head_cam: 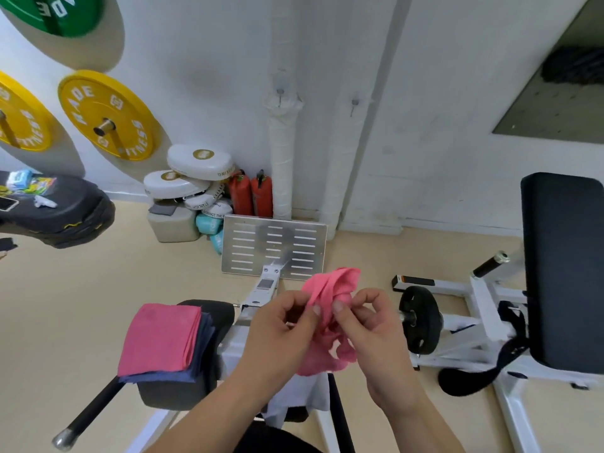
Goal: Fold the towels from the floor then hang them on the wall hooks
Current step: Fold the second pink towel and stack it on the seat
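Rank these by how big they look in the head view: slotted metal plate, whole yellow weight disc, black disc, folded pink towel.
Largest: slotted metal plate and yellow weight disc, too alike to separate.
Next: folded pink towel, though its nearness to the camera enlarges it.
Smallest: black disc.

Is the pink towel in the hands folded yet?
Not folded. The pink towel hangs bunched and twisted, pinched by the left hand and right hand.

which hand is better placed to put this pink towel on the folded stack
Left, probably: the folded stack lies left of the left hand; the right hand would have to cross over.
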A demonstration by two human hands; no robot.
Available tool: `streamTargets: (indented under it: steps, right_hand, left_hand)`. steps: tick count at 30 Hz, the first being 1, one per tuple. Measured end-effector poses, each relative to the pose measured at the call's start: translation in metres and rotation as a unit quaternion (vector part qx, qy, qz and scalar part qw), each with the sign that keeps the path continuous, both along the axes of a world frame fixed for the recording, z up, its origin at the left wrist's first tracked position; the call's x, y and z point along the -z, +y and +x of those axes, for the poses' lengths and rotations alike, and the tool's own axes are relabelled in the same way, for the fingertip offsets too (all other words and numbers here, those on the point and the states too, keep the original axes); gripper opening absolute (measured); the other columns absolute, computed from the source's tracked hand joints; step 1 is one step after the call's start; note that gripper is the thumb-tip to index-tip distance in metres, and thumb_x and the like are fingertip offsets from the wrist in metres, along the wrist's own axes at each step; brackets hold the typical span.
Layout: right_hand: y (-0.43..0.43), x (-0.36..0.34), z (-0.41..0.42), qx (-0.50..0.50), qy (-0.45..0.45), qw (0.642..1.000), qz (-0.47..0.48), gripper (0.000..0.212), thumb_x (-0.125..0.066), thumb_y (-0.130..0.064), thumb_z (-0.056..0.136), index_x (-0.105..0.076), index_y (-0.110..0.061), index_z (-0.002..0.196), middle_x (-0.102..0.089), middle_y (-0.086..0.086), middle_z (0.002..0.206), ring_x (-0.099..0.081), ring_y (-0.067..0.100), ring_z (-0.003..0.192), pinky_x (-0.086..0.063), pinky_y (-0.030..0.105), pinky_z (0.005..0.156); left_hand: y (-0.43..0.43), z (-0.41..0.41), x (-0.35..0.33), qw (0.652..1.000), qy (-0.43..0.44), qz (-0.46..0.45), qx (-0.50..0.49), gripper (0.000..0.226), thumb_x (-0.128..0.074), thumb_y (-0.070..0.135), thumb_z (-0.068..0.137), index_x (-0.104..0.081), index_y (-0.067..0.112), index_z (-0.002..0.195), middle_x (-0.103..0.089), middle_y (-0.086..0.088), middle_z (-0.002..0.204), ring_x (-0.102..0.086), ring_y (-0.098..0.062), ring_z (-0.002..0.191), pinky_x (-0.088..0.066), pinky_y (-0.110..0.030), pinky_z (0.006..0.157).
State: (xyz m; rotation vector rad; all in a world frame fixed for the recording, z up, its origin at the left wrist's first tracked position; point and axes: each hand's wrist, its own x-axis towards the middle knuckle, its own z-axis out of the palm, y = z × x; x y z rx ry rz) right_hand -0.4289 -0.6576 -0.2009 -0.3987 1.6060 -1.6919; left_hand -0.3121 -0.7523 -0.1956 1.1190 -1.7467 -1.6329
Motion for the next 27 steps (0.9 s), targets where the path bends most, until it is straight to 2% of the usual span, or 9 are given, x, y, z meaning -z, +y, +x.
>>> streamTargets:
  steps: [2, 4, 8, 11, 15, 17, 19, 22, 27]
  right_hand:
    - [0.002, -0.004, 0.003, -0.027, -0.002, 0.999, -0.018, 0.011, -0.071, -0.019, 0.093, -0.067, -0.012, 0.101, -0.075, 0.022, 0.092, -0.066, 0.031, 0.079, -0.055, 0.047, 0.069]
    - [0.002, -0.008, 0.005, -0.046, 0.016, 0.999, -0.02, 0.02, -0.075, -0.027, 0.084, -0.074, -0.015, 0.099, -0.076, 0.018, 0.096, -0.07, 0.026, 0.084, -0.059, 0.047, 0.081]
    - [-0.001, 0.003, 0.0, -0.003, 0.07, 0.998, 0.01, 0.004, -0.075, -0.018, 0.091, -0.075, -0.018, 0.087, -0.073, 0.02, 0.087, -0.065, 0.025, 0.076, -0.057, 0.051, 0.076]
    - [0.004, 0.018, -0.018, 0.048, 0.056, 0.996, 0.039, 0.004, -0.071, -0.009, 0.094, -0.071, -0.012, 0.091, -0.076, 0.008, 0.081, -0.067, 0.016, 0.073, -0.057, 0.031, 0.07]
    - [0.02, 0.03, -0.067, 0.095, 0.077, 0.988, 0.091, 0.006, -0.066, -0.004, 0.097, -0.066, -0.008, 0.093, -0.071, 0.007, 0.079, -0.061, 0.02, 0.076, -0.051, 0.041, 0.078]
    - [0.027, 0.027, -0.093, 0.098, 0.103, 0.982, 0.125, 0.005, -0.064, -0.004, 0.098, -0.064, -0.007, 0.093, -0.069, 0.011, 0.076, -0.06, 0.023, 0.073, -0.051, 0.039, 0.073]
    - [0.031, 0.02, -0.11, 0.081, 0.138, 0.974, 0.161, 0.002, -0.064, -0.008, 0.097, -0.064, -0.008, 0.095, -0.067, 0.015, 0.077, -0.06, 0.026, 0.072, -0.053, 0.043, 0.07]
    - [0.03, 0.011, -0.123, 0.061, 0.187, 0.962, 0.186, 0.005, -0.066, -0.017, 0.096, -0.066, -0.017, 0.091, -0.066, 0.006, 0.076, -0.06, 0.022, 0.071, -0.056, 0.045, 0.068]
    - [0.037, 0.013, -0.149, 0.054, 0.322, 0.907, 0.266, 0.033, -0.061, -0.039, 0.099, -0.065, -0.013, 0.08, -0.065, 0.009, 0.072, -0.06, 0.022, 0.072, -0.046, 0.037, 0.069]
  left_hand:
    - [0.0, -0.001, -0.003, 1.0, 0.002, -0.014, 0.002, 0.021, -0.065, 0.012, 0.098, -0.078, 0.026, 0.09, -0.077, 0.004, 0.083, -0.072, -0.009, 0.078, -0.057, -0.019, 0.072]
    - [0.002, -0.003, -0.009, 1.0, 0.006, -0.014, 0.027, 0.027, -0.06, 0.01, 0.101, -0.076, 0.028, 0.088, -0.075, 0.002, 0.083, -0.066, 0.001, 0.07, -0.051, -0.009, 0.064]
    - [0.0, -0.003, -0.009, 0.997, -0.009, -0.037, 0.066, 0.025, -0.056, 0.011, 0.103, -0.073, 0.026, 0.094, -0.072, 0.007, 0.081, -0.06, 0.004, 0.07, -0.047, -0.008, 0.068]
    - [-0.017, 0.001, -0.002, 0.998, -0.021, -0.055, 0.018, 0.023, -0.053, 0.017, 0.105, -0.07, 0.029, 0.097, -0.072, 0.012, 0.083, -0.063, 0.002, 0.077, -0.046, -0.01, 0.07]
    - [-0.059, 0.015, 0.003, 0.983, -0.094, -0.155, -0.003, 0.019, -0.055, 0.018, 0.102, -0.069, 0.029, 0.097, -0.073, 0.01, 0.085, -0.064, 0.0, 0.081, -0.044, -0.008, 0.066]
    - [-0.078, 0.023, 0.004, 0.963, -0.139, -0.228, 0.023, 0.017, -0.059, 0.015, 0.1, -0.071, 0.028, 0.098, -0.073, 0.013, 0.087, -0.064, 0.002, 0.081, -0.042, -0.005, 0.07]
    - [-0.091, 0.028, 0.005, 0.932, -0.18, -0.306, 0.067, 0.018, -0.058, 0.015, 0.097, -0.073, 0.024, 0.102, -0.073, 0.012, 0.095, -0.066, -0.005, 0.086, -0.047, -0.017, 0.08]
    - [-0.104, 0.031, 0.009, 0.883, -0.269, -0.36, 0.137, 0.03, -0.054, 0.02, 0.086, -0.073, 0.019, 0.109, -0.071, 0.005, 0.101, -0.067, -0.021, 0.091, -0.052, -0.033, 0.079]
    - [-0.119, 0.04, 0.017, 0.871, -0.339, -0.334, 0.119, 0.018, -0.06, 0.012, 0.077, -0.073, 0.021, 0.086, -0.073, 0.003, 0.085, -0.063, -0.023, 0.079, -0.044, -0.032, 0.068]
